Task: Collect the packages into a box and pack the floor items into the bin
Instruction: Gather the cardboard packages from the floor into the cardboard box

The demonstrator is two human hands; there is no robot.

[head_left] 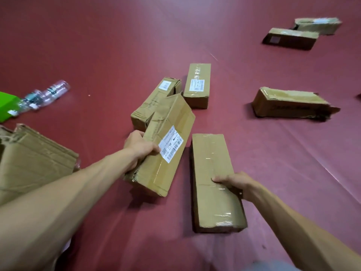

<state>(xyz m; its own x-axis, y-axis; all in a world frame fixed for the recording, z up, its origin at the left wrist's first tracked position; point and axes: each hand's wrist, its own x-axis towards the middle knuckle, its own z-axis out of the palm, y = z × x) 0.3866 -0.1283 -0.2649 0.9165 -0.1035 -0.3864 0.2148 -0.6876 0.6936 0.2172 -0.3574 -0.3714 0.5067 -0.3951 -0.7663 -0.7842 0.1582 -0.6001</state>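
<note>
My left hand (139, 148) grips a long cardboard package with a white label (166, 141) and holds it tilted just above the red floor. My right hand (236, 184) grips the right edge of a taped brown package (213, 182) that lies flat on the floor. Behind them lie two more packages, one labelled (156, 100) and one upright-looking (197, 85). A crushed package (289, 102) lies to the right. Two further packages (291, 38) (318, 25) lie far right at the back.
A large open cardboard box (33, 163) stands at the left edge, its flaps showing. Clear plastic bottles (45, 94) lie on the floor at far left beside a green object (5, 106). The red floor covering (273, 173) has seams running diagonally.
</note>
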